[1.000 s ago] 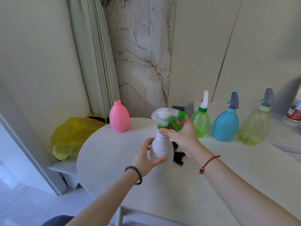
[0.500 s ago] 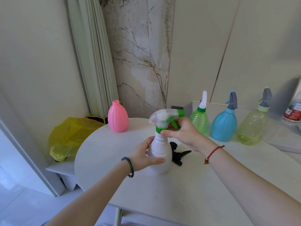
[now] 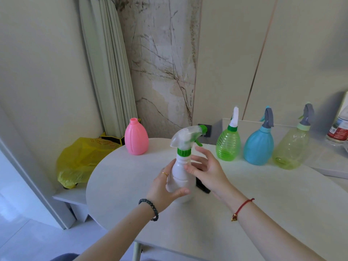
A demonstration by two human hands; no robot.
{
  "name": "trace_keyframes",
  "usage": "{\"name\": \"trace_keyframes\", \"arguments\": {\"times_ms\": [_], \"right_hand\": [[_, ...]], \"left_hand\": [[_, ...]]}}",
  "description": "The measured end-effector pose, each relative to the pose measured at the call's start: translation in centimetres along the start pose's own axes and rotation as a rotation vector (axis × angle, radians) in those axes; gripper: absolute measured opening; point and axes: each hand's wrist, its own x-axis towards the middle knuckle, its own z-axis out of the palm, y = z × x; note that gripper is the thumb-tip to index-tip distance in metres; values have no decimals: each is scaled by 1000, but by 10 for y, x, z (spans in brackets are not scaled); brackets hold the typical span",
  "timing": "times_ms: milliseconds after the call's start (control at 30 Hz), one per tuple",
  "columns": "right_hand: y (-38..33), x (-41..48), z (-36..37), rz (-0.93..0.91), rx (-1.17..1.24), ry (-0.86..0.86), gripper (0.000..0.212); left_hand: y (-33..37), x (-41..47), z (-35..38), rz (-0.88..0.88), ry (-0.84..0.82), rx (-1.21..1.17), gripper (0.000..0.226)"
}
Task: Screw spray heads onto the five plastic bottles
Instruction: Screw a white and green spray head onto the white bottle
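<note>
In the centre of the frame the left hand (image 3: 162,187) wraps round the white bottle (image 3: 180,178), upright on the worktop (image 3: 244,213); the right hand (image 3: 207,172) is spread loose, fingertips touching the bottle's shoulder, clear of the green collar (image 3: 184,152); the clear spray head (image 3: 185,140) looks seated, so I'd judge this one about done; the green bottle (image 3: 228,146), blue bottle (image 3: 259,147) and yellow bottle (image 3: 291,149) at right are capped; next calls for the bare pink bottle (image 3: 136,138) at mid-left and the black spray head (image 3: 202,186), half hidden behind the right hand.
</note>
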Motion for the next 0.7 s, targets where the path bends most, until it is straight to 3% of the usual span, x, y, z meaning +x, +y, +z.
{"name": "trace_keyframes", "arguments": {"times_ms": [100,167,333,600,700], "right_hand": [[20,-13,-3,-6,-69,86,41],[32,-22,-4,-15,-111,100,37],[49,-39,5,-74,-200,-18,58],[8,18,-4,-191,-253,57,61],[-13,61,-14,-184,-315,98,65]], "left_hand": [[-6,-5,-8,16,-6,4,46],[-10,-6,-14,16,20,6,36],[-14,2,-18,-8,-95,-78,42],[17,63,-27,92,-56,-134,38],[29,112,-27,80,-64,-165,50]]}}
